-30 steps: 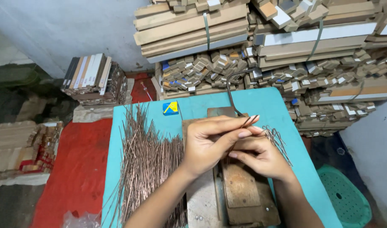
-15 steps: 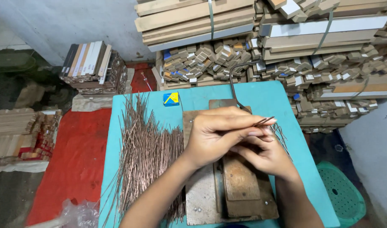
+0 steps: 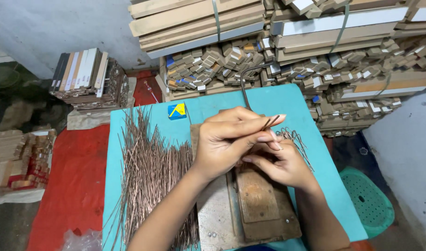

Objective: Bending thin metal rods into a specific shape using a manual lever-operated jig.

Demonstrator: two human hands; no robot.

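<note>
Pinching: the left hand [image 3: 222,146] grips a thin copper-coloured wire piece [image 3: 270,122] between thumb and forefinger, fingers narrow and closed on it, its tip sticking out to the right above the right hand.
Right hand: the right hand [image 3: 280,162] sits just under and to the right of the left one, fingers curled in toward the wire; whether they actually clasp it cannot be told, since the left hand covers part of them.
Wire piece place: it is held in the air over the middle of the table, above the far end of the metal jig.
Metal jig: a flat grey plate with a rusty brown block [image 3: 257,200] lies on the table beneath both hands, running toward the near edge.
Lever: a dark bent rod [image 3: 244,90] rises from the far end of the jig.
Straight wires: a wide pile of straight copper wires [image 3: 150,176] covers the left part of the table, just beside the left forearm.
Bent wires: a small heap of bent wires [image 3: 296,142] lies just right of the right hand.
Table: the turquoise table [image 3: 287,100] carries all of this.
Small box: a blue and yellow box [image 3: 177,111] sits at the far left of the table.
Background: bundled wooden strips [image 3: 315,51] are stacked behind the table.
Stool: a green plastic stool [image 3: 371,202] stands on the floor at the right.
</note>
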